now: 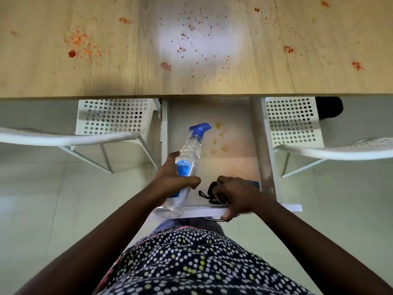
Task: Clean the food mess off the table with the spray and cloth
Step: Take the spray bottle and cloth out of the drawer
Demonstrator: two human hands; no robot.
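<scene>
The wooden table (110,81) carries red-orange food stains, with a thick patch (78,42) at the left and fine specks (191,35) in the middle. Below its near edge a white drawer (231,128) stands pulled out. My left hand (170,179) grips a clear spray bottle (189,154) with a blue trigger head, held tilted over the drawer. My right hand (238,196) holds the drawer's front panel, fingers inside and thumb underneath. A blue item (254,185) peeks out behind that hand; I cannot tell whether it is the cloth.
A black strapped object (209,189) lies in the drawer by my right fingers. Yellowish spots (219,137) mark the drawer floor. White perforated chairs stand at the left (112,116) and right (293,120), tucked under the table. Pale floor lies on both sides.
</scene>
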